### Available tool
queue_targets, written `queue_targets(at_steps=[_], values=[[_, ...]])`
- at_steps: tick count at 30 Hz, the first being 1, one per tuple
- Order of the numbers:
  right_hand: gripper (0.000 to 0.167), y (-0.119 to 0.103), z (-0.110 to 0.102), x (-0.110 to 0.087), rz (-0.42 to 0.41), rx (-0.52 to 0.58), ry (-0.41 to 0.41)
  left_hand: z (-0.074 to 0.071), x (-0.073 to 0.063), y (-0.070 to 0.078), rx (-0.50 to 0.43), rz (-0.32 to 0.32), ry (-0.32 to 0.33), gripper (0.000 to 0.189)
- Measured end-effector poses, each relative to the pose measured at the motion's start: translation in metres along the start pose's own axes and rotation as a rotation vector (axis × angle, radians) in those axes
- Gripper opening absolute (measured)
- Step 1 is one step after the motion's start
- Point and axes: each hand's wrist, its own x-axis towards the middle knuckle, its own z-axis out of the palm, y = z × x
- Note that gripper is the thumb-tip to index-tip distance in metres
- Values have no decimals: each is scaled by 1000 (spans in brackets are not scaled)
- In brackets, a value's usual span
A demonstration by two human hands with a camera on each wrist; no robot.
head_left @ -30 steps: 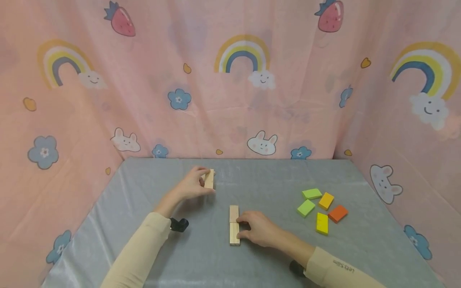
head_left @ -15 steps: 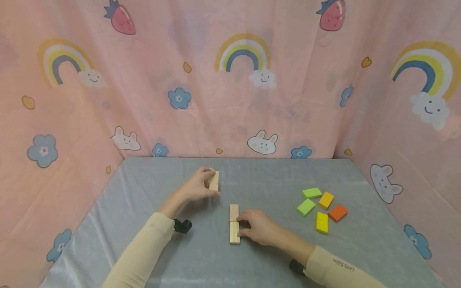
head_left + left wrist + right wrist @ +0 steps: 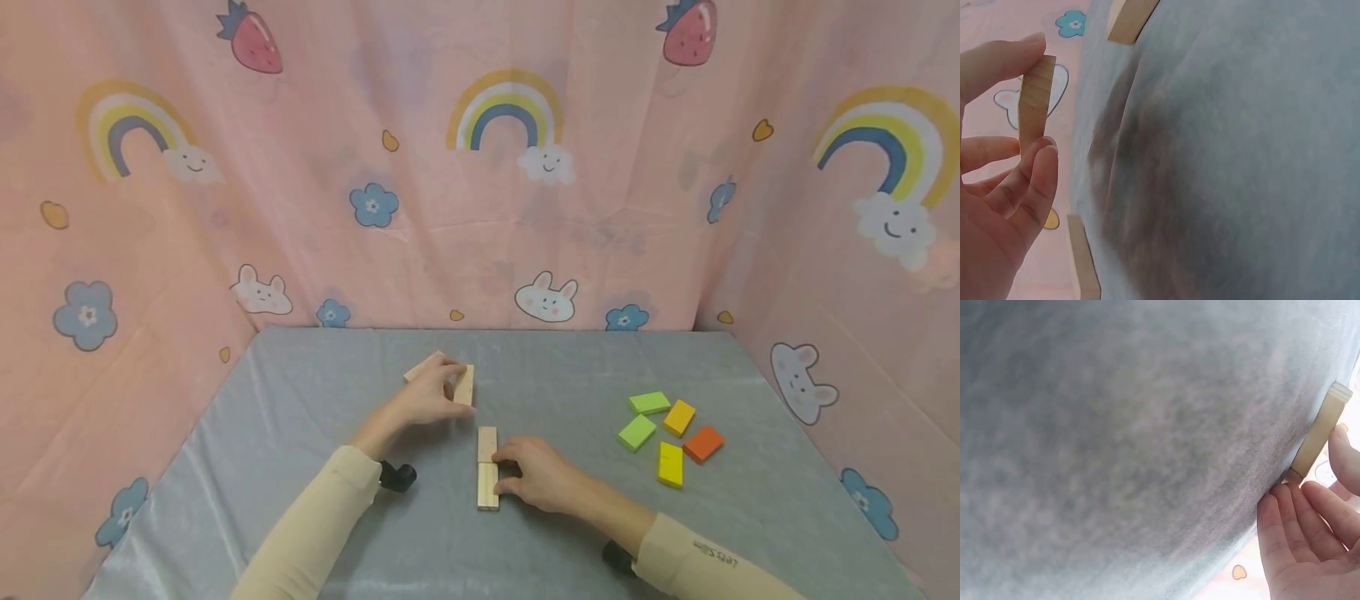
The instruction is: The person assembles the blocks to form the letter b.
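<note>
Aloft beyond wood pair point(image 3: 487, 479): block point(image 3: 464, 386) pinched thumb-to-finger by left hand point(image 3: 420, 402), grip clearest in left wrist view. Right hand point(image 3: 546, 477), loosely extended, touches side of pair on grey cloth point(image 3: 450, 550). Loose block point(image 3: 421, 367) lies partly hidden past left hand. Five coloured blocks point(image 3: 671, 464), at right, appear in head view alone. Right sleeve point(image 3: 682, 552) lettering: seemingly "Lets…", remainder unclear.

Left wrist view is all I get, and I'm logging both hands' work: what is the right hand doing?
Observer: The right hand touches the side of a row of wooden blocks.
Operator: Anything coloured nearby?
Observer: Yes, five coloured blocks lie loosely grouped to the right of that hand.
Operator: Which is farthest right?
Observer: The orange block.
</note>
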Motion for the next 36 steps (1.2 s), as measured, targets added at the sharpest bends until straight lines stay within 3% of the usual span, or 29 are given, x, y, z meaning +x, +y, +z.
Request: queue_targets(at_steps=[14, 36], values=[[34, 1, 0, -1, -21, 1, 19, 19, 7, 6, -57, -38, -29, 79], [34, -1, -3, 0, 0, 20, -22, 41, 15, 8, 65, -54, -45, 78]])
